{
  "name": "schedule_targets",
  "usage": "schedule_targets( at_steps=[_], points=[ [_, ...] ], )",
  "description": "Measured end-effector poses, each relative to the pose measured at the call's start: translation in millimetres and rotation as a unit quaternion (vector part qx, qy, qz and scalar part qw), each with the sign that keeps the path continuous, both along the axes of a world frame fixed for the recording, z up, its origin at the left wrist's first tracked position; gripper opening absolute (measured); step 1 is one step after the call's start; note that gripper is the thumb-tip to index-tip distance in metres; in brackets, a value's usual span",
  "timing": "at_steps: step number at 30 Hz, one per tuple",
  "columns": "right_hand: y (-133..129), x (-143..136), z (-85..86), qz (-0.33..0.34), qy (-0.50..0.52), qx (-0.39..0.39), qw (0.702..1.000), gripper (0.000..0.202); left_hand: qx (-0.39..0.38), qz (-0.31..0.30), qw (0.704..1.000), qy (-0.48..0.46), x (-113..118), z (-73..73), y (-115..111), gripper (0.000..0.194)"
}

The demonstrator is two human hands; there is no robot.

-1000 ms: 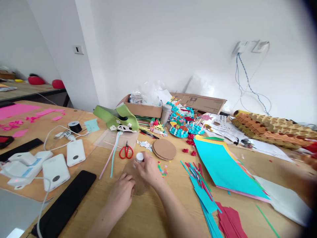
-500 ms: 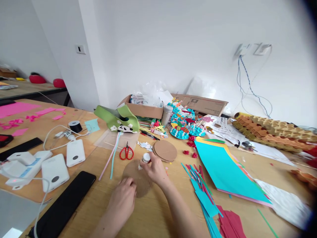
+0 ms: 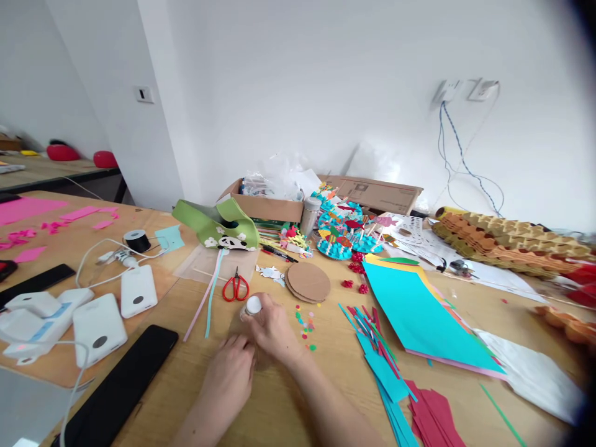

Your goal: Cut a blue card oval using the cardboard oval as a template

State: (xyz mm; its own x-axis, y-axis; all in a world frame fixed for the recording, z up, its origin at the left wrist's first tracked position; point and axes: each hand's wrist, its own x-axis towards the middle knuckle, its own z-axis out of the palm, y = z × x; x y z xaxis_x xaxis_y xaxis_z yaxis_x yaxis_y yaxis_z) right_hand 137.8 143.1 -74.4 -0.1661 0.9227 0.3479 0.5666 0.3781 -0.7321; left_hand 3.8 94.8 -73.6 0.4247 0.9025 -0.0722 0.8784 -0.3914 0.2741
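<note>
While the right hand (image 3: 272,328) grips a white-capped glue bottle (image 3: 252,307) tipped down over a brown card disc that both hands mostly hide, the left hand (image 3: 231,370) rests flat beside it, fingers loosely curled. Squeezing too hard could flood glue onto the table (image 3: 288,397); the confetti (image 3: 305,323) nearby could stick to it.

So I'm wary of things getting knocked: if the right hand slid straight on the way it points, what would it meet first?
Probably the red scissors: the right hand grips a white-capped bottle, tilted up-left toward them; depth is unclear.
</note>
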Motion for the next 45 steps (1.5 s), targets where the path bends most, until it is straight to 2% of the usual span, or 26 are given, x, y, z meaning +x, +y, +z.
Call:
schedule_targets(
  at_steps=[4,9,12,15,20,25,31,35,38,40,43,45],
  points=[
    [3.6,5.2,-1.0,-0.058,0.001,0.014,0.998,0.015,0.002,0.004,1.000,0.008,0.2,-0.2,-0.5,0.029],
    [4.1,2.5,-0.1,-0.029,0.028,-0.015,0.999,0.013,0.009,0.006,1.000,0.007,0.2,0.5,-1.4,0.030],
    [7.1,7.0,-0.1,-0.071,0.024,-0.013,0.997,0.012,0.003,0.007,1.000,0.006,0.6,2.6,-1.3,0.029],
    [11.6,18.9,2.6,-0.116,0.007,-0.007,0.993,0.010,-0.007,0.003,1.000,0.014,1.7,4.8,-1.2,0.029],
    [15.7,36.2,12.1,-0.126,-0.052,-0.028,0.990,0.012,-0.009,0.007,1.000,0.023,2.8,6.0,0.2,0.031],
    [17.6,45.2,14.9,-0.190,-0.094,-0.055,0.976,0.015,-0.012,-0.001,1.000,0.019,2.4,6.7,1.0,0.031],
    [17.6,36.6,9.9,-0.134,-0.050,-0.018,0.990,0.013,-0.013,0.002,1.000,0.024,1.9,5.0,0.9,0.032],
    [18.5,40.0,9.7,-0.161,-0.035,-0.033,0.986,0.013,-0.011,0.000,1.000,0.019,1.6,3.6,0.4,0.032],
    [18.6,40.1,10.0,-0.130,-0.026,-0.039,0.990,0.014,-0.017,0.004,1.000,0.025,1.6,4.0,-1.0,0.032],
    [18.0,38.8,11.4,-0.108,-0.028,-0.037,0.993,0.014,-0.020,0.006,0.999,0.028,1.4,4.7,-1.8,0.032],
    [14.9,39.0,17.3,-0.119,-0.057,-0.042,0.990,0.014,-0.021,0.001,1.000,0.021,0.9,5.9,-2.3,0.032],
    [11.2,39.5,22.6,-0.104,-0.077,-0.060,0.990,0.013,-0.023,-0.002,1.000,0.014,0.8,6.8,-2.8,0.032]
  ],
)
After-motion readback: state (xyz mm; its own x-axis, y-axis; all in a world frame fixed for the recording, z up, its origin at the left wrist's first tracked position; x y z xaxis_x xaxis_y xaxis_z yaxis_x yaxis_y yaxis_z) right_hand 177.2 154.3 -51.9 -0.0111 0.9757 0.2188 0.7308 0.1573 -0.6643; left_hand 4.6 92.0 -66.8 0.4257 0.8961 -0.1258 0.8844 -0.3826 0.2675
